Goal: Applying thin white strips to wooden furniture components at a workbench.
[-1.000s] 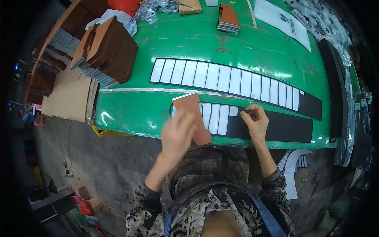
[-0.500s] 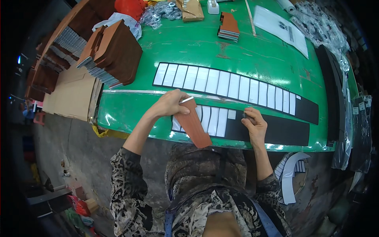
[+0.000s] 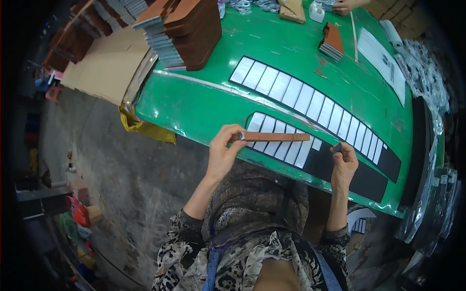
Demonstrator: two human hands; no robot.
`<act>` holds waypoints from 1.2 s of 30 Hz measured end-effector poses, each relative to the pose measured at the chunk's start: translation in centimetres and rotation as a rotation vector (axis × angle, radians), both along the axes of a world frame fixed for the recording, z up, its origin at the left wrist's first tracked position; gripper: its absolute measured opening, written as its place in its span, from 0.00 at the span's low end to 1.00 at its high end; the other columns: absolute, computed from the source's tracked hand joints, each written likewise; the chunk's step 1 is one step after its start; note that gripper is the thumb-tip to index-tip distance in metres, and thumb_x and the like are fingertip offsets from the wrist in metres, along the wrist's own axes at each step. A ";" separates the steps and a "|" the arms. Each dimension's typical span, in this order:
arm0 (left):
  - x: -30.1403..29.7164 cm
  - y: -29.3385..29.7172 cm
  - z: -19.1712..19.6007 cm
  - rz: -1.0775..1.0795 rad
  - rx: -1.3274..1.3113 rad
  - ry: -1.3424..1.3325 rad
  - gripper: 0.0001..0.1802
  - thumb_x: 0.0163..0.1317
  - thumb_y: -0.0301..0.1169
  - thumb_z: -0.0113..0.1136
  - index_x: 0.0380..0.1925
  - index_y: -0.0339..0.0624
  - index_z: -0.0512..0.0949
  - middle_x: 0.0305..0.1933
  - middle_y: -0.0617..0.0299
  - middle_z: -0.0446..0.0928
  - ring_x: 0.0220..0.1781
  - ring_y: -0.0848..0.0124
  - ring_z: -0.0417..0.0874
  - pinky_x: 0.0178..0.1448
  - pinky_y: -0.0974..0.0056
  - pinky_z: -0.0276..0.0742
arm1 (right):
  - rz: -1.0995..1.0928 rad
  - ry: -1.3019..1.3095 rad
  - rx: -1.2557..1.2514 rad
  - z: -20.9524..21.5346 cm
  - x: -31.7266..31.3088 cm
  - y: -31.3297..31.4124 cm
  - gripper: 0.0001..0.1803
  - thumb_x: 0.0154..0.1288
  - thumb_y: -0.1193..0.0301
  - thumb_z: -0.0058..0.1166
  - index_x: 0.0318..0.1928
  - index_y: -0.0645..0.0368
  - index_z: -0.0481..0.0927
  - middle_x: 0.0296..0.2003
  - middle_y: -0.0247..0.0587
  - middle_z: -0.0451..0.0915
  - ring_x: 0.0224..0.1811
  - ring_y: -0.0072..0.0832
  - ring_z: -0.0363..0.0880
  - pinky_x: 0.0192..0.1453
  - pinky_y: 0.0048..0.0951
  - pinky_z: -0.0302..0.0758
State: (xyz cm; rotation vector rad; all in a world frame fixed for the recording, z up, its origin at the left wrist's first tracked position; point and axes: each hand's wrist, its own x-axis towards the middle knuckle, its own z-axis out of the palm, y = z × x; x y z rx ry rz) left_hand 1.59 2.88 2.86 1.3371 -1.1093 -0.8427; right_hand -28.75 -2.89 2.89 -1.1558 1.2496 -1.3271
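Observation:
My left hand (image 3: 224, 151) grips one end of a reddish-brown flat piece (image 3: 276, 137), seen nearly edge-on, with a pale metallic end by the fingers. It hangs above a black strip (image 3: 366, 182) partly covered by a row of white rectangular pads (image 3: 302, 156). My right hand (image 3: 345, 167) pinches a small dark pad (image 3: 337, 148) over the same strip's bare black part. Farther back lies a second black strip with white rectangular pads (image 3: 293, 92), its right end bare.
A stack of brown pieces (image 3: 194, 36) stands at the table's far left, beside cardboard (image 3: 109, 65). Farther back are a smaller brown stack (image 3: 332, 41), a white bottle (image 3: 316, 12) and another person's hand (image 3: 343, 7). Plastic-wrapped goods (image 3: 427, 72) line the right edge of the green table (image 3: 189, 114).
The view has shifted and turned. My left hand has turned the brown piece from slanting down, broad side showing, to level and edge-on. Another person's hand has appeared at the back.

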 end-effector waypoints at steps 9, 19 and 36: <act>-0.6 -0.2 -0.9 0.037 -0.109 -0.084 0.14 0.54 0.28 0.65 0.41 0.39 0.78 0.43 0.58 0.75 0.42 0.66 0.76 0.43 0.65 0.75 | 0.520 0.584 -0.414 7.1 11.7 -0.5 0.16 0.42 0.74 0.70 0.35 0.58 0.84 0.34 0.36 0.82 0.36 0.28 0.77 0.39 0.27 0.71; -0.2 -0.4 -1.5 0.028 -0.151 -0.176 0.13 0.58 0.35 0.63 0.39 0.39 0.78 0.40 0.59 0.76 0.42 0.65 0.75 0.44 0.64 0.72 | 0.637 0.712 -0.437 6.6 15.2 -1.7 0.15 0.41 0.73 0.69 0.35 0.56 0.84 0.31 0.32 0.80 0.31 0.28 0.74 0.35 0.28 0.69; -0.4 -0.6 -1.1 0.071 -0.164 -0.168 0.11 0.51 0.27 0.64 0.36 0.41 0.78 0.37 0.60 0.77 0.38 0.61 0.74 0.44 0.60 0.68 | 0.636 0.706 -0.406 5.9 15.8 -2.0 0.14 0.41 0.74 0.69 0.34 0.57 0.84 0.29 0.33 0.79 0.29 0.28 0.73 0.32 0.28 0.68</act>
